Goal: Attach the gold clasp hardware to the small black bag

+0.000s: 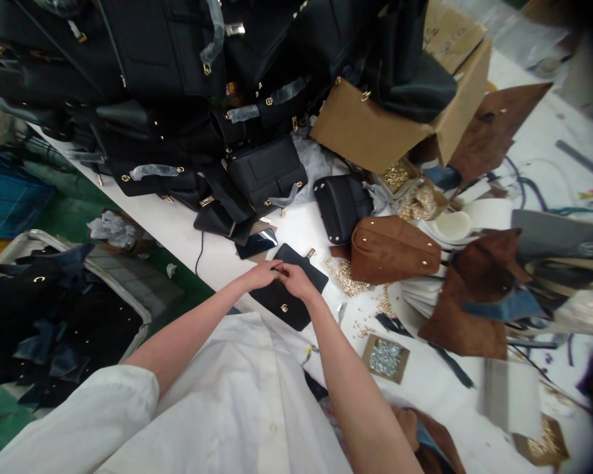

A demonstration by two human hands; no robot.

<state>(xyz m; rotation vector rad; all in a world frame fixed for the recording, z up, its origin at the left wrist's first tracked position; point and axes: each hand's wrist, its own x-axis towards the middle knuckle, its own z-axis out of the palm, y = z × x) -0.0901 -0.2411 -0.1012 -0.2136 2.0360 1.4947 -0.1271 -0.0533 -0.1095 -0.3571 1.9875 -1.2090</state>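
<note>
My left hand (263, 275) and my right hand (297, 282) meet at the fingertips above a flat black bag panel (301, 313). Both have their fingers pinched together, and whatever is between them is too small to make out. A gold lock fitting (284, 307) sits on the near part of the panel. Another gold clasp (311, 253) shows at its far edge. Just beyond my left hand lies a dark smartphone (257, 243). Small gold studs (346, 276) are scattered on the white table to the right of my right hand.
Black handbags (267, 171) are piled along the back. A brown suede bag (395, 249) stands at right, near an open cardboard box (375, 125). A small box of silver hardware (386, 357) lies nearer. At left, a bin (143, 316) holds black pieces beside the table edge.
</note>
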